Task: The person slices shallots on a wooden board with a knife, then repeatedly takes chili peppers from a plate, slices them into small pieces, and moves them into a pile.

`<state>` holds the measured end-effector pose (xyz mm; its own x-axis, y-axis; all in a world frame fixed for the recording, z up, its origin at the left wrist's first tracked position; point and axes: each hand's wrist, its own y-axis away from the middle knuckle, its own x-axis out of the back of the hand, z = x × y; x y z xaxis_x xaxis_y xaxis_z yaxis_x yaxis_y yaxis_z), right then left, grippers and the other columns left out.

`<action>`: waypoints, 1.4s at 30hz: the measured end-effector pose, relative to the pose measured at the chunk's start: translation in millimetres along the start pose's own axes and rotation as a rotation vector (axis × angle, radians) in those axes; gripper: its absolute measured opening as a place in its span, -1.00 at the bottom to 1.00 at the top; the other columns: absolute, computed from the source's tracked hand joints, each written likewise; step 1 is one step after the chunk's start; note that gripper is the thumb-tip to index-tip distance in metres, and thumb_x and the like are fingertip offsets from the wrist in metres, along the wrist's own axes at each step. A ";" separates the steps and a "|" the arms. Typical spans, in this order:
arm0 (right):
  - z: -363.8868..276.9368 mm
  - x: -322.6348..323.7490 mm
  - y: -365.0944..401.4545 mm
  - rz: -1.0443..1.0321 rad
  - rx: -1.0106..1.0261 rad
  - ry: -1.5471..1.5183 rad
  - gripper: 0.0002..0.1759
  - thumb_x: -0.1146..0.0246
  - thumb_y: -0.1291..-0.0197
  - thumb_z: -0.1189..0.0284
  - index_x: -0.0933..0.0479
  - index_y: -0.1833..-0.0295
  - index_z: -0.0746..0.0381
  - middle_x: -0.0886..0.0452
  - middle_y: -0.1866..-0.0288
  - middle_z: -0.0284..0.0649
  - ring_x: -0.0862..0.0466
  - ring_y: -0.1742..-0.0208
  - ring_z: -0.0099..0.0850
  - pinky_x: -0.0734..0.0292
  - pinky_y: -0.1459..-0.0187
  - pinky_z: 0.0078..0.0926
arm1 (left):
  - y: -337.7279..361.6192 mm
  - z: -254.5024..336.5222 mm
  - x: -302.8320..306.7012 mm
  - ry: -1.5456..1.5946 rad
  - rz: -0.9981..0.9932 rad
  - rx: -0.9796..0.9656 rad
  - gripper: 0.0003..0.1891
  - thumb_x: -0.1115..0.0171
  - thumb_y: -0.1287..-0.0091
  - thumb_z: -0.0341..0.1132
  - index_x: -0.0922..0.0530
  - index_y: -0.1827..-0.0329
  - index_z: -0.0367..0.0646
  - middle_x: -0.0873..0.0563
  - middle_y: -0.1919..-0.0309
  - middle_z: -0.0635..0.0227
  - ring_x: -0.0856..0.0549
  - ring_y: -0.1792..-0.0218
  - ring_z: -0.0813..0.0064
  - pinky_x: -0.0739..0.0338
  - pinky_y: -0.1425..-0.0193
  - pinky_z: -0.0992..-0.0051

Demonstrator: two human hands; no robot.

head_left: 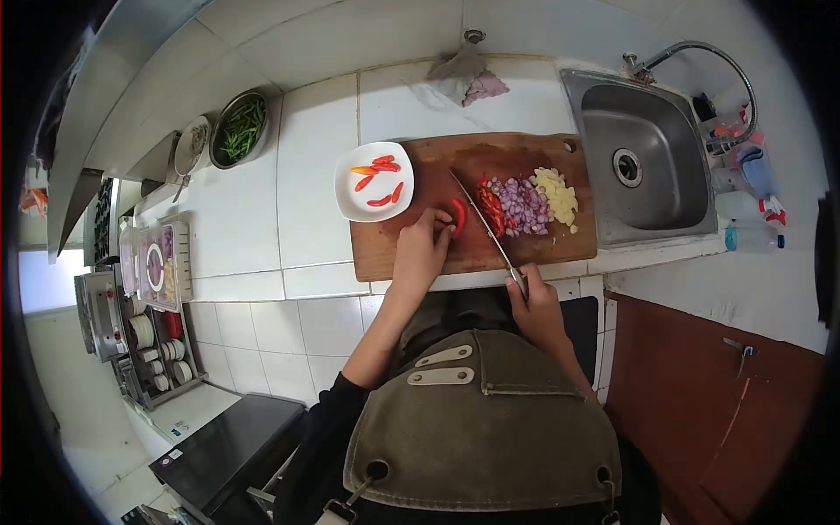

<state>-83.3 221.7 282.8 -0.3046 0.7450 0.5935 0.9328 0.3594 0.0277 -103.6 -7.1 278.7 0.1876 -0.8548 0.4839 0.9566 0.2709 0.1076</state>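
Observation:
A wooden cutting board lies on the tiled counter. My left hand holds a red chili near the board's middle. My right hand grips the handle of a knife, its blade slanting up and left across the board, just right of that chili. Beside the blade are sliced red chilies, then chopped purple onions, then pale yellow chopped pieces. A white square bowl with several chilies in it sits at the board's left edge.
A steel sink with a curved faucet is at the right, with bottles beyond it. A bowl of green chilies stands at the back left. Lidded containers are farther left. A plastic bag lies behind the board.

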 end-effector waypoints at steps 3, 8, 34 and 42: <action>-6.1 0.5 -0.1 -0.020 -0.032 -0.006 -0.78 -0.24 -0.40 0.37 -0.39 0.05 0.28 -0.56 0.52 0.03 -0.62 0.47 0.13 -0.43 0.44 -0.01 | -0.6 13.7 6.2 -0.179 -0.041 0.008 -0.84 -0.28 -0.30 -0.53 -0.62 0.08 -0.25 -0.74 0.21 0.13 -0.76 0.18 0.20 -0.62 0.08 0.29; -10.5 0.9 0.1 -0.017 -0.039 -0.026 -0.78 -0.23 -0.40 0.39 -0.39 0.05 0.29 -0.55 0.51 0.04 -0.62 0.47 0.13 -0.43 0.43 -0.01 | -10.4 9.4 20.1 -0.348 -0.017 -0.539 -0.75 -0.22 -0.24 -0.62 -0.66 0.05 -0.18 -0.64 -0.09 0.21 -0.67 -0.04 0.15 -0.61 -0.05 0.23; -10.6 10.5 9.3 -0.059 -0.004 0.127 -0.84 -0.14 -0.44 0.42 -0.32 0.10 0.26 -0.54 0.58 0.05 -0.62 0.50 0.15 -0.43 0.49 0.04 | -5.7 -17.4 6.4 -0.181 0.136 -0.437 -0.86 -0.34 -0.21 -0.57 -0.71 0.18 -0.24 -0.66 0.22 0.24 -0.68 0.17 0.19 -0.59 0.08 0.27; -15.5 20.8 11.4 -0.097 -0.018 0.167 -0.83 -0.14 -0.45 0.37 -0.34 0.10 0.23 -0.52 0.61 0.02 -0.62 0.51 0.12 -0.42 0.50 0.02 | -25.0 -19.1 -3.1 -0.154 0.081 -0.503 -0.85 -0.36 -0.20 -0.57 -0.72 0.18 -0.24 -0.67 0.19 0.21 -0.69 0.14 0.19 -0.59 0.05 0.30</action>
<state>-76.0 232.6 307.9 -0.3583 0.6029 0.7128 0.9045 0.4133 0.1050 -123.8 -19.6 257.9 0.2663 -0.7550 0.5992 0.9364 0.0550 -0.3467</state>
